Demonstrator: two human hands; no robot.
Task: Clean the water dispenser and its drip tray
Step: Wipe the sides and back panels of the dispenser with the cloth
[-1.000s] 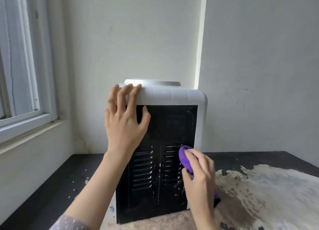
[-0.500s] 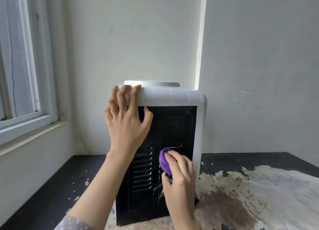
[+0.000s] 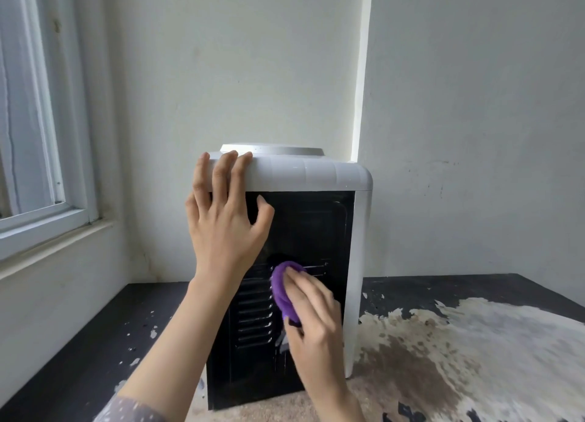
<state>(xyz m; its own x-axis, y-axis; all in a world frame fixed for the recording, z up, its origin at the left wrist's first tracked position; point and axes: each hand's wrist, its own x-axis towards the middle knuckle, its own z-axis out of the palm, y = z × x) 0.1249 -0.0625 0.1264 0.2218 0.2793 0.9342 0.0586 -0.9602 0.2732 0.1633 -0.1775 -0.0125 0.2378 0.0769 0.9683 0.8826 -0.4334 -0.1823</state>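
While the dispenser (image 3: 319, 181) stands upright on the table (image 3: 474, 295) in the corner of the room, the head view shows it turned with its back toward the camera. Its top is a rounded white shell with a raised round collar in the middle, and a white side panel runs down the right edge. The rest of the visible face is a glossy black panel (image 3: 310, 228) with two columns of horizontal vent slots in its lower half and pale smears low down near the middle. The left hand (image 3: 226, 222) rests against the upper left corner, fingers straight and slightly spread over the white rim, thumb stretched out onto the black panel; it grips nothing. The right hand (image 3: 311, 323) holds a purple cloth (image 3: 283, 290) bunched under its fingers and presses it against the vent slots at mid-height, fingers lying close together over the cloth. A patterned sleeve (image 3: 126, 410) shows at the left forearm. The table is dark with chipped paint and a large pale, brownish worn patch to the right of the dispenser. A window (image 3: 38, 155) with a white frame sits on the left wall.
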